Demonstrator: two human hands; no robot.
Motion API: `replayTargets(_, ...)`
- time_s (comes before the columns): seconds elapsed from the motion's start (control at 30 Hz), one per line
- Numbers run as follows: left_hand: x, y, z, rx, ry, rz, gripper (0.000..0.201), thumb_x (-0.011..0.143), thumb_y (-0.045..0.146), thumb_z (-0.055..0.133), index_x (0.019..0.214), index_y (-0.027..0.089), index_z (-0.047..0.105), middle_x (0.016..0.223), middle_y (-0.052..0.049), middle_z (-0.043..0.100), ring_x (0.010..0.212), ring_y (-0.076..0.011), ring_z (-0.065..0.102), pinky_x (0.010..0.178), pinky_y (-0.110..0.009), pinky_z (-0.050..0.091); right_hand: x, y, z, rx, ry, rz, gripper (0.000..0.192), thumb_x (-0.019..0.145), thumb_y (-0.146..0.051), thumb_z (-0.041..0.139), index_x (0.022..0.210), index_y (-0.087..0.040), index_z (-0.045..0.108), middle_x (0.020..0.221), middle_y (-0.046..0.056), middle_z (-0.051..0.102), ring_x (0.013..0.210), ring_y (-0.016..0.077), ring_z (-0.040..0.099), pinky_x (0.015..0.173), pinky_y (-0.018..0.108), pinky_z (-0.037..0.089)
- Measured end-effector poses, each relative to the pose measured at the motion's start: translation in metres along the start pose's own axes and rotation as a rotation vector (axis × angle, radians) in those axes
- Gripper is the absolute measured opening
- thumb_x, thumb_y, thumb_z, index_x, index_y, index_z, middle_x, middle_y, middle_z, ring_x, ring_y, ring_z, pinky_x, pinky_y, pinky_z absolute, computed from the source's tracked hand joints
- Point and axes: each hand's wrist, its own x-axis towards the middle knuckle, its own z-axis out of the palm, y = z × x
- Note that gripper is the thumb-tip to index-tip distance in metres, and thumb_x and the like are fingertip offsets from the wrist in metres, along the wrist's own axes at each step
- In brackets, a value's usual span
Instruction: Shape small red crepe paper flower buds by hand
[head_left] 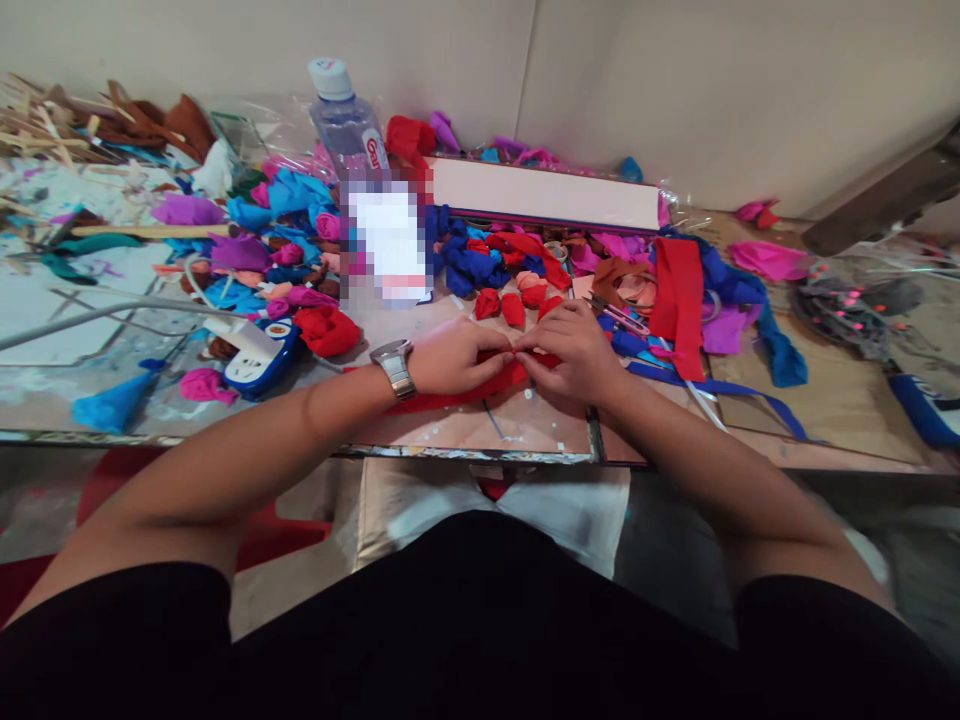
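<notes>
Both hands meet over the front of the table, pinching a red crepe paper strip [507, 380] between thumbs and fingertips. My left hand [454, 358], below a metal wristwatch [394, 366], grips it from the left. From the right, my right hand [576, 350] holds the same strip, its fingertips nearly touching the left ones. Part of the strip trails left under the left wrist; the pinched part is mostly hidden by fingers. Just beyond the hands lie several small rolled red paper pieces [513, 309]. Scissors [619, 316] with pink handles rest right of my right hand.
A plastic bottle [349, 125] stands behind a blurred phone-like object [390, 245]. Left are a power strip [262, 358] with a cable and heaped paper flowers [240, 255]. A long white box [540, 193] lies at the back. Red paper strips [677, 300] hang over the clutter right.
</notes>
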Motion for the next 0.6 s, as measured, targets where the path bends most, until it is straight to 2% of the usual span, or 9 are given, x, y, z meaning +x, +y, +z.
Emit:
replayTargets(0.17,-0.0009,-0.0024,0.0022,0.05,0.03,0.026,0.036,0.103,0.034,0.048,0.088,0.017,0.075,0.069,-0.002,0.07,0.058,-0.012,0.053,0.062,-0.028,0.037,0.0,-0.0011,0.0005,0.014,-0.002,0.001,0.012,0.1,-0.03,0.068,0.093,-0.026,0.076,0.091,0.001,0.082,0.089,0.023,0.07,0.099,0.048,0.042)
replayTargets(0.43,-0.0018,-0.0059,0.0032,0.036,0.017,0.038,0.036,0.103,0.032,0.048,0.09,0.018,0.078,0.071,-0.002,0.072,0.058,-0.0116,0.054,0.063,-0.027,0.037,0.0004,0.0018,0.002,-0.006,0.025,-0.053,0.008,0.1,-0.028,0.069,0.095,-0.024,0.074,0.088,0.001,0.081,0.088,0.0224,0.071,0.096,0.046,0.041)
replayTargets(0.6,-0.0012,-0.0037,0.0032,0.02,0.005,0.013,0.035,0.103,0.033,0.048,0.093,0.016,0.077,0.074,-0.003,0.073,0.061,-0.0125,0.057,0.065,-0.027,0.038,0.0018,-0.0019,0.0013,-0.015,0.025,-0.035,0.012,0.102,-0.028,0.066,0.093,-0.024,0.073,0.085,0.002,0.081,0.086,0.0221,0.07,0.096,0.046,0.041)
